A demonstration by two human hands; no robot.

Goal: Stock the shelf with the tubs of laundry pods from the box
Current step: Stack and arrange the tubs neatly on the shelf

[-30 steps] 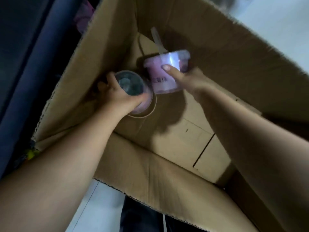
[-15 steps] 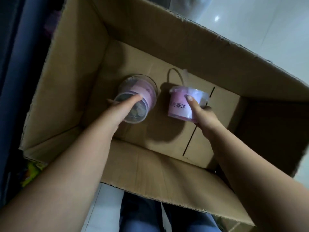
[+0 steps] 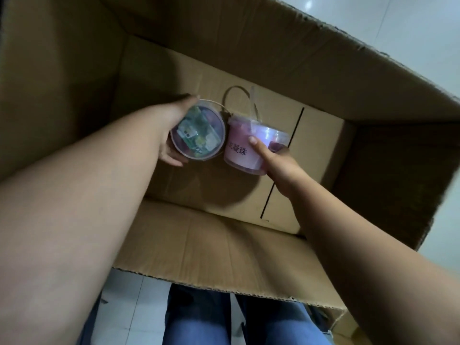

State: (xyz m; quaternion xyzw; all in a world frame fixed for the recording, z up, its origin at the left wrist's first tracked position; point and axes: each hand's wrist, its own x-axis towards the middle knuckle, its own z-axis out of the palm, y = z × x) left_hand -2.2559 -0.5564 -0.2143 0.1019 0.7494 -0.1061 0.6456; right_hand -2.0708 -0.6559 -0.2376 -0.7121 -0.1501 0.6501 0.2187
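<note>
**Item 1, left tub** (image 3: 199, 134). The clear lid is tilted toward us and pods show through it. Our left hand (image 3: 167, 131) is wrapped round its wall, thumb at 12 o'clock of the lid, fingers at 7. Half a second ago those fingers only lay over it; now we grip it.

**Item 2, right tub** (image 3: 245, 151). The pink label faces us, at 3 o'clock of item 1. The two are touching or nearly so, where bare cardboard parted them before. Our right hand (image 3: 277, 168) clamps it from 5 o'clock, one digit across the label.

**Item 3, box** (image 3: 224, 48). It is open, with both tubs inside, above its floor. The shadow at 6 o'clock suggests they hang clear of it.

**Reading.** We judge both tubs secured, with the lift out to the unseen shelf due next.
</note>
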